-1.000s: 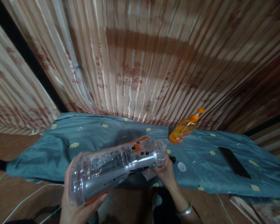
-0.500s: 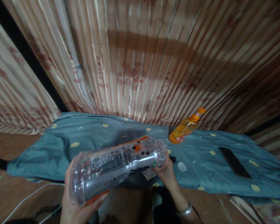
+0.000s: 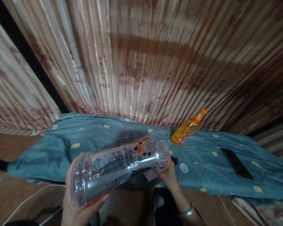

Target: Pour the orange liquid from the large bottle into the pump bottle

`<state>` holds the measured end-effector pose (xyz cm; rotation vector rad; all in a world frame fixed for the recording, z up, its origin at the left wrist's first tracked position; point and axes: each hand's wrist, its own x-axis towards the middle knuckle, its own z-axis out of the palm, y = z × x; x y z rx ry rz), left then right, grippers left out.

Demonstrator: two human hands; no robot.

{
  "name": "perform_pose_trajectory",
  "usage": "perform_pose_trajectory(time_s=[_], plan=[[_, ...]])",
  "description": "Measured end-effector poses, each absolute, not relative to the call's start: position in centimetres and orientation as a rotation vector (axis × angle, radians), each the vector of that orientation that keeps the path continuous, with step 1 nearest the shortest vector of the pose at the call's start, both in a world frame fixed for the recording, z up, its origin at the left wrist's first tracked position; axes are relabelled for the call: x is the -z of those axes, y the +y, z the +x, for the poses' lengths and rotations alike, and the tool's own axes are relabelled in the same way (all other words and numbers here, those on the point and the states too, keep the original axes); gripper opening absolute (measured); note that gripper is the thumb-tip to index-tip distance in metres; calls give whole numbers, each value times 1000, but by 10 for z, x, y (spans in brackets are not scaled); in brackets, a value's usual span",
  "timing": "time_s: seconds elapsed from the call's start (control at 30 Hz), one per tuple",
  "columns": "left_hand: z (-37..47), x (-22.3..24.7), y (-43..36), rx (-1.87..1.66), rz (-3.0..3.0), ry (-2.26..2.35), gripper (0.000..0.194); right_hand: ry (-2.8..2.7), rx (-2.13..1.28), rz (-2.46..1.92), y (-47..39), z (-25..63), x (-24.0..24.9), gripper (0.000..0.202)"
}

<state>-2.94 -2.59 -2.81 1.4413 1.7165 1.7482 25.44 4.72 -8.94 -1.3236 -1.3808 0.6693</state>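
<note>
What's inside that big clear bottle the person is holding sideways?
The clear bottle looks empty: the cloth and the left hand show through its wall. The printed label hides part of the inside, and the right hand covers the neck end.

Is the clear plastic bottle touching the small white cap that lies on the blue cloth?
Apart. In the head view, blue cloth shows between the clear plastic bottle and the small white cap; both hands hold the bottle.

Btl [image 3: 119,168] mouth behind r. hand [image 3: 166,174]

Two bottles — one clear bottle [image 3: 119,168], one pump bottle [image 3: 187,128] — one phone [image 3: 236,163].
</note>
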Motion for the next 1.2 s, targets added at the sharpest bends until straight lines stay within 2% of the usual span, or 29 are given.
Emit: perform_pose_trajectory(time_s=[0.13, 0.77, 1.2], plan=[[-26, 26, -26, -1754, 1340, 1715, 97, -1383, -659, -1323, 47, 255, 91, 78], [-42, 40, -21, -1752, 1596, 1684, 106, -1394, -628, -1335, 48, 256, 94, 80], [-53, 48, -21, -1733, 1720, 1651, 101, -1385, -607, -1358, 47, 255, 93, 77]])
